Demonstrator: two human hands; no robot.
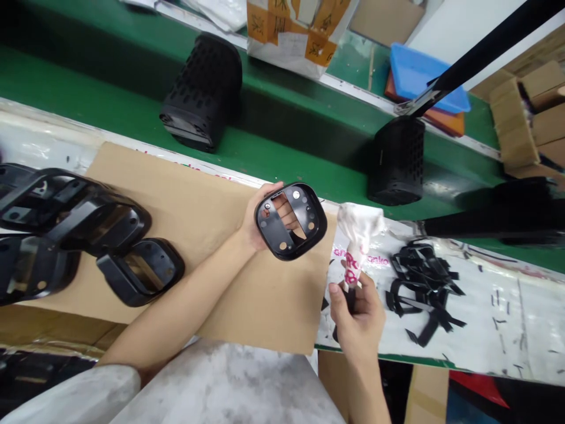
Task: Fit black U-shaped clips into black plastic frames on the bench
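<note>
Stability matters: my left hand (253, 221) grips the black rounded plastic frame (305, 207), my right hand (362, 315) clasps the white-wrapped, black-handled tool (356, 256).

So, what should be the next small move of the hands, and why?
Probably, the right hand should bring the wrapped tool a little toward the black frame: it grips the tool, the left hand holds the frame, and a gap separates tool from frame.
</note>
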